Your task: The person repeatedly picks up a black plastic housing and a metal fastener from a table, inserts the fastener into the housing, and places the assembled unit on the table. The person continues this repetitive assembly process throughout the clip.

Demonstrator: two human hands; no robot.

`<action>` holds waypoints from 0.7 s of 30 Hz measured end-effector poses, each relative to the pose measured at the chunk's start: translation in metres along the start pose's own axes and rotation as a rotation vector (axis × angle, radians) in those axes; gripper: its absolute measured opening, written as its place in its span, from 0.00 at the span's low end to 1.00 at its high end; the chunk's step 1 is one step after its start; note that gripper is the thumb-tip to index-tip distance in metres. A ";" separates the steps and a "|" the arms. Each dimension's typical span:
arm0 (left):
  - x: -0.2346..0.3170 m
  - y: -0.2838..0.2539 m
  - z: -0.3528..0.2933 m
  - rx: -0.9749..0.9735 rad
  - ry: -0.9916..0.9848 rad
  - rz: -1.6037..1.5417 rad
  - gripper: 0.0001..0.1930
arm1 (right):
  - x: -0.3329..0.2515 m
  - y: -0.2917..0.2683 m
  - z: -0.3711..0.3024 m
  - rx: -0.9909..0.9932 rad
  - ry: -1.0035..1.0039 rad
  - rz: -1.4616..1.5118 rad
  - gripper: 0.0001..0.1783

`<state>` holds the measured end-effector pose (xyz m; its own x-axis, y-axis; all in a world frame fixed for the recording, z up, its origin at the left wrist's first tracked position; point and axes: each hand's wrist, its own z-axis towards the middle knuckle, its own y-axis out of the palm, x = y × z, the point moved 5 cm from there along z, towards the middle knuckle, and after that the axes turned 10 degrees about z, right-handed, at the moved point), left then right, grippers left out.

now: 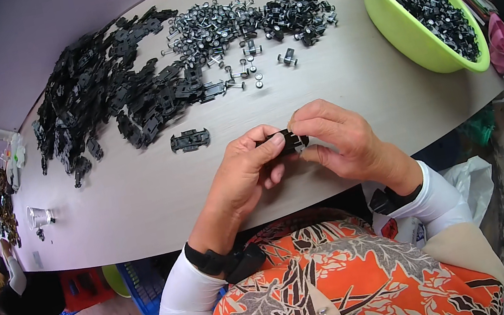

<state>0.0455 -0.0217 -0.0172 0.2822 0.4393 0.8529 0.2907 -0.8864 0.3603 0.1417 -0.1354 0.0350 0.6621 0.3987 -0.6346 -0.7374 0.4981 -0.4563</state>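
A black plastic toy car chassis [290,142] is held between both hands above the table's near side. My left hand [236,172] is closed round its left end, the thumb lying on top. At its right end, the thumb and fingers of my right hand [345,141] pinch together; whether they also hold a small part is hidden. One loose chassis [189,140] lies flat on the table to the left of my hands. Farther off are a heap of black chassis [92,91] and a pile of wheel pairs on metal axles [209,30].
Several dark wheeled pieces [298,16] lie right of the axles, with a few strays [258,77] nearer me. A lime-green basin [396,37] full of wheeled parts stands at the right. On the left are a clear cup [40,216] and another person's arm [15,273].
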 end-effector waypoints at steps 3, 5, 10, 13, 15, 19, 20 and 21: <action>0.001 0.002 0.000 -0.022 0.056 0.010 0.07 | -0.002 -0.001 -0.001 -0.003 -0.013 0.027 0.22; 0.002 0.004 -0.001 -0.058 0.100 0.002 0.08 | -0.004 0.000 -0.001 0.000 -0.018 0.036 0.22; 0.005 0.007 -0.005 -0.124 0.120 0.039 0.08 | -0.012 0.007 -0.007 0.064 -0.054 0.007 0.24; 0.012 0.010 -0.011 -0.080 0.109 0.077 0.09 | -0.019 0.009 -0.013 0.207 -0.061 -0.104 0.30; 0.014 0.010 -0.012 -0.028 0.079 0.050 0.09 | -0.026 -0.002 -0.004 0.290 -0.077 -0.163 0.34; 0.015 0.008 -0.007 -0.004 0.067 0.092 0.08 | -0.019 -0.004 -0.004 0.136 0.025 -0.165 0.37; 0.015 0.007 -0.005 -0.011 0.069 0.095 0.08 | -0.015 -0.001 -0.004 0.090 0.047 -0.104 0.37; 0.014 0.006 -0.004 -0.018 0.070 0.098 0.08 | -0.011 0.003 -0.008 0.090 0.093 -0.068 0.36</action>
<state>0.0478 -0.0211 -0.0019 0.2434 0.3398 0.9085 0.2483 -0.9272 0.2803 0.1317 -0.1448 0.0353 0.6916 0.2912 -0.6610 -0.6738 0.5899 -0.4451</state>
